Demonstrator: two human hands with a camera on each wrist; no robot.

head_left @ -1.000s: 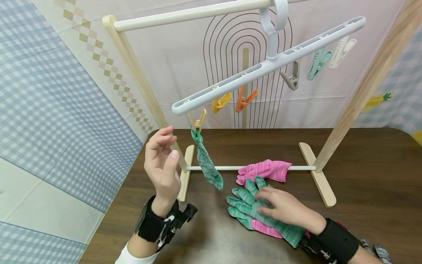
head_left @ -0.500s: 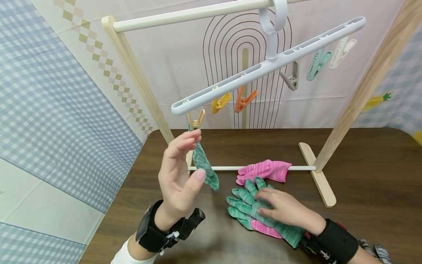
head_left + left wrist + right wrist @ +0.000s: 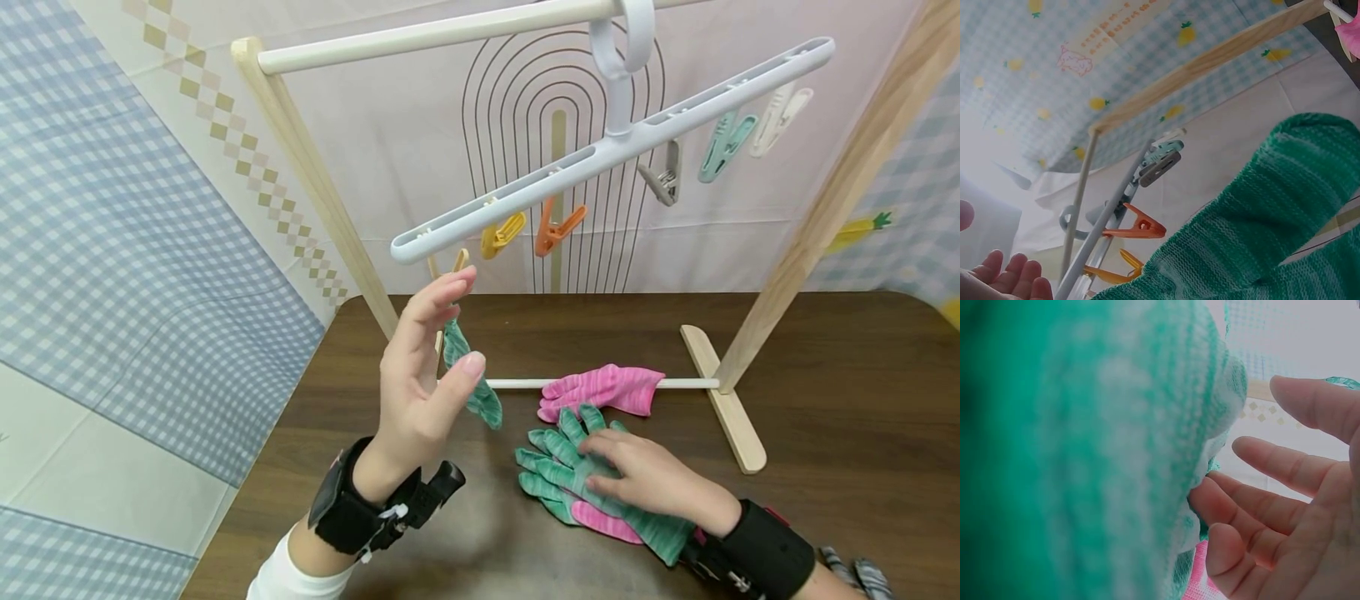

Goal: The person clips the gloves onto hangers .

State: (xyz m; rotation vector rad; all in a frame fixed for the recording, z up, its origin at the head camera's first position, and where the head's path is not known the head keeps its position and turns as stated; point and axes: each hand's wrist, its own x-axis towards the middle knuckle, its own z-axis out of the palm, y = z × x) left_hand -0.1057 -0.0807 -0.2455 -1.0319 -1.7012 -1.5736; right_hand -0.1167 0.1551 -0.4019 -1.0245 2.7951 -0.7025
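Observation:
My left hand (image 3: 412, 392) is raised with fingers extended and thumb apart, overlapping a green knit glove (image 3: 486, 407) in the head view. That glove hangs from a beige clothespin (image 3: 461, 260) at the hanger's left end, and its green fabric (image 3: 1254, 206) fills the lower right of the left wrist view. Lower down, my right hand (image 3: 645, 475) rests over green striped gloves (image 3: 551, 475) on the table, fingers loosely bent. Pink fabric (image 3: 603, 521) shows beneath them. In the right wrist view, the fingertips meet green knit cloth (image 3: 1116, 456).
A white hanger (image 3: 517, 187) hangs from a wooden rack (image 3: 817, 208), carrying yellow (image 3: 502, 236), orange (image 3: 555, 233), grey, mint and white clips. One pink glove (image 3: 607, 387) lies over the rack's lower bar. Grey striped fabric (image 3: 870, 575) lies at lower right.
My left hand has moved right and come in front of the hanging glove, then slightly up. The right hand has stayed on the green gloves.

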